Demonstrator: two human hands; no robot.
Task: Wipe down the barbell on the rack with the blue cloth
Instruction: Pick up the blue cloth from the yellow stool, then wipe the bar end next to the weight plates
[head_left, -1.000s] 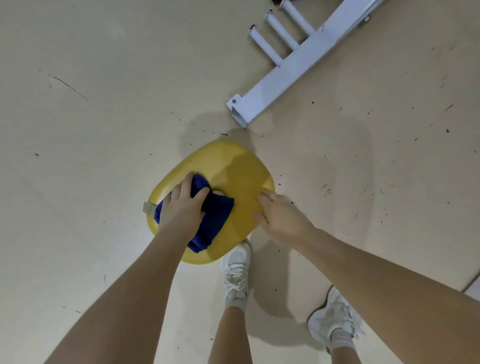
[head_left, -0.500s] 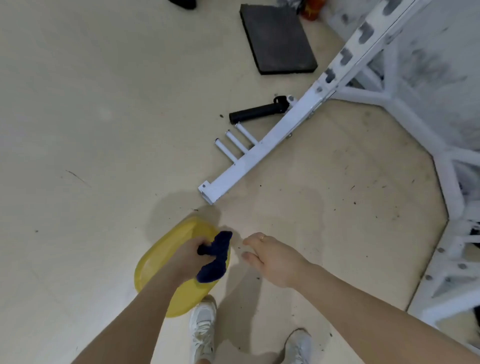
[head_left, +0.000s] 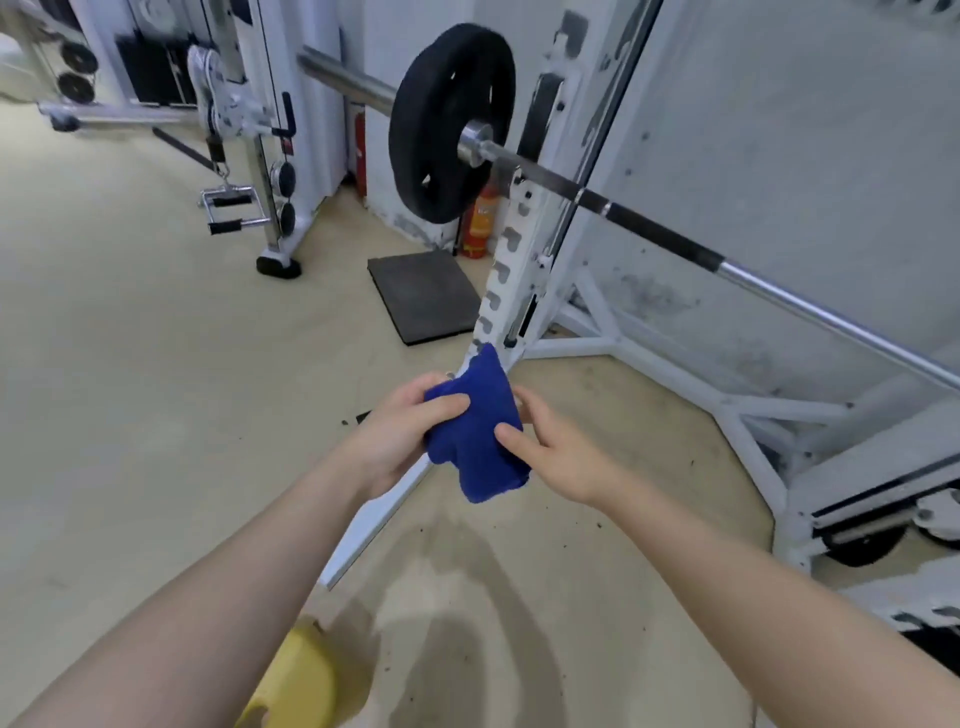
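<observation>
The blue cloth (head_left: 477, 432) is bunched up in front of me, held between both hands at mid-frame. My left hand (head_left: 392, 434) grips its left side, thumb on top. My right hand (head_left: 553, 449) pinches its right side with thumb and fingers. Beyond them the barbell (head_left: 670, 240) lies across the white rack (head_left: 524, 244), slanting from upper left to right. A black weight plate (head_left: 449, 122) sits on the bar just left of the rack upright. The cloth is well short of the bar.
A yellow stool (head_left: 298, 686) stands on the floor at the bottom edge. A dark mat (head_left: 423, 296) and a red fire extinguisher (head_left: 478, 218) lie behind the rack. A cable machine (head_left: 244, 130) stands at the left. The rack's white base frame (head_left: 748, 415) spreads over the floor at the right.
My left hand lifted the cloth off the yellow stool and my right hand joined it on the cloth. My view rose from the floor to the rack and barbell.
</observation>
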